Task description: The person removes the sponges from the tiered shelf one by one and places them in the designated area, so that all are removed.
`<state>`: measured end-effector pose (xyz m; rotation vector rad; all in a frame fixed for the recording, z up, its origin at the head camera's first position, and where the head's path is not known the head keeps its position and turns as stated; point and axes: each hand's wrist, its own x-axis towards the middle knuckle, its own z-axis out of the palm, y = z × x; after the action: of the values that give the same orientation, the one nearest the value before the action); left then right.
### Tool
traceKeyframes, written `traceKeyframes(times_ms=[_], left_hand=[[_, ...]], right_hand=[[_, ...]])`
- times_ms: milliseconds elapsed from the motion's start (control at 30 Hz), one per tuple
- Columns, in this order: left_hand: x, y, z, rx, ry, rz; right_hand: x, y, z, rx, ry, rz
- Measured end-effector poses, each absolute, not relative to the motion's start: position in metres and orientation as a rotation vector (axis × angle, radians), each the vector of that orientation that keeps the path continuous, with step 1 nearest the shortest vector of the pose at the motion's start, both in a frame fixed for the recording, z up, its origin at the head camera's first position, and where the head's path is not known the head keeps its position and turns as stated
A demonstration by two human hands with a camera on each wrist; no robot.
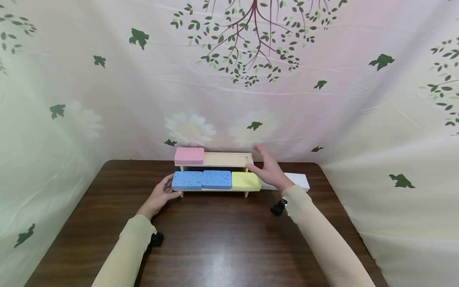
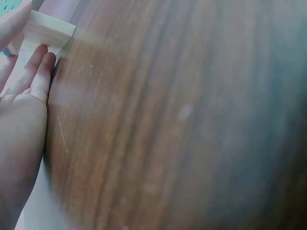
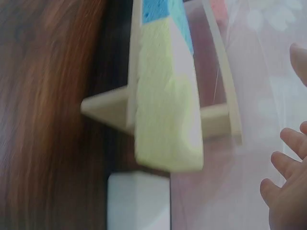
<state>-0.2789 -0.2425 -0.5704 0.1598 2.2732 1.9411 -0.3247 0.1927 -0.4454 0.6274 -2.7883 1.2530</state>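
A two-tier wooden rack (image 1: 229,159) stands at the back of the table. On its front tier lie two blue sponges (image 1: 187,180) and a yellow sponge (image 1: 246,181), side by side. One pink sponge (image 1: 189,156) sits at the left of the upper tier. My left hand (image 1: 163,195) holds the rack's left end, thumb in front and fingers beside it; in the left wrist view the wooden end (image 2: 50,28) lies between thumb and fingers. My right hand (image 1: 269,171) hovers over the rack's right end, fingers spread and holding nothing. The yellow sponge (image 3: 168,105) is apart from it.
A white block (image 1: 299,180) lies on the table right of the rack, partly hidden by my right forearm. The brown wooden table (image 1: 222,231) extends in front. Behind and at both sides hangs a cloth (image 1: 143,99) printed with leaves and birds.
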Motion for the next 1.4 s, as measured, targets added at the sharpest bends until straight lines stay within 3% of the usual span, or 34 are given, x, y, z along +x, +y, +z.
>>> traceKeyframes(times_ms=[567, 1400], left_hand=[[-0.284, -0.244, -0.564, 0.197, 2.292, 1.930], [-0.273, -0.242, -0.565, 0.151, 2.279, 1.923]], right_hand=[[-0.335, 0.124, -0.424, 0.764, -2.747, 1.264], [-0.334, 0.067, -0.440, 0.789, -2.854, 1.215]])
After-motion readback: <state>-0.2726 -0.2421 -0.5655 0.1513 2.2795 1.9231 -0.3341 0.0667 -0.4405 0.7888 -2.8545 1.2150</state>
